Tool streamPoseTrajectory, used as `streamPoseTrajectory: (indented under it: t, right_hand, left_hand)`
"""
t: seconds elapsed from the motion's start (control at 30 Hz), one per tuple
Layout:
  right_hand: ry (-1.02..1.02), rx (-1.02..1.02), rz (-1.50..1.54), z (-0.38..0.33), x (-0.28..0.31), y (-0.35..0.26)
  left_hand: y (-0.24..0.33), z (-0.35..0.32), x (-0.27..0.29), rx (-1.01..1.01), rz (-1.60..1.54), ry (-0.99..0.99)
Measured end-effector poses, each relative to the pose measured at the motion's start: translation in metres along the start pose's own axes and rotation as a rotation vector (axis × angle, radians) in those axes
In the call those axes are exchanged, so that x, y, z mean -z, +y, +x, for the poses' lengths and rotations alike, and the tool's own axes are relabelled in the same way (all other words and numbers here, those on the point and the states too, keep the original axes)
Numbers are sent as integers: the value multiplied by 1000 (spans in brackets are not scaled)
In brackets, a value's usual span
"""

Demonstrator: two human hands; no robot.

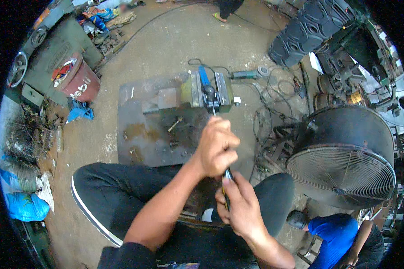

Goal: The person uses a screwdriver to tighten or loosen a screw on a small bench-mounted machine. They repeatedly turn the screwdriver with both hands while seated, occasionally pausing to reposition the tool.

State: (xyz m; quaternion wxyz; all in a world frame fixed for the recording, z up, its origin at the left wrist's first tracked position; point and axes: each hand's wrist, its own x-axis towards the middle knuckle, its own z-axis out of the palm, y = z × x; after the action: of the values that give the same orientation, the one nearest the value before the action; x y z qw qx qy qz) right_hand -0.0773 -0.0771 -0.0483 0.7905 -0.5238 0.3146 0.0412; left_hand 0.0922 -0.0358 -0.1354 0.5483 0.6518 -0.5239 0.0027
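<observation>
My left hand [217, 145] is closed round the middle of a slim metal tool [214, 110] whose exact kind is hidden by my grip. Lower down, my right hand [242, 204] wraps its dark, yellow-marked handle [227, 197]. The tool's far end meets a dark metal part [210, 97] between the jaws of a bench vise [195, 89]. A blue bar-like piece [204, 76] also sits between the jaws, behind the dark part. The vise rests on a stained metal plate [130, 103] on the floor, in front of my bent legs. A bolt-like piece [175, 124] lies on that plate.
A green angle grinder [244, 75] with trailing cable lies beyond the vise. A large drum fan [341, 157] stands at right, near another person's blue-clad leg [332, 235]. A red bucket [83, 80] stands far left. Another person's foot [219, 18] shows at the top.
</observation>
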Motion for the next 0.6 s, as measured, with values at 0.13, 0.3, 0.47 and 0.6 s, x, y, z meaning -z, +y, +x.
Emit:
streamPoseTrajectory:
  t: [0.13,0.3,0.47,0.6]
  right_hand:
    - [68,-303,-2,-1,-3,3]
    - [23,-76,-40,5,-7,-1]
    - [28,-113,-33,-1,-5,-2]
    - [56,-203,-12,0,-8,-6]
  left_hand:
    - [-1,-1,2,0,-43,-64]
    - [-1,1,3,22,-16,-31]
    - [5,0,1,-26,-8,-10]
    - [5,1,2,-38,-31,-35]
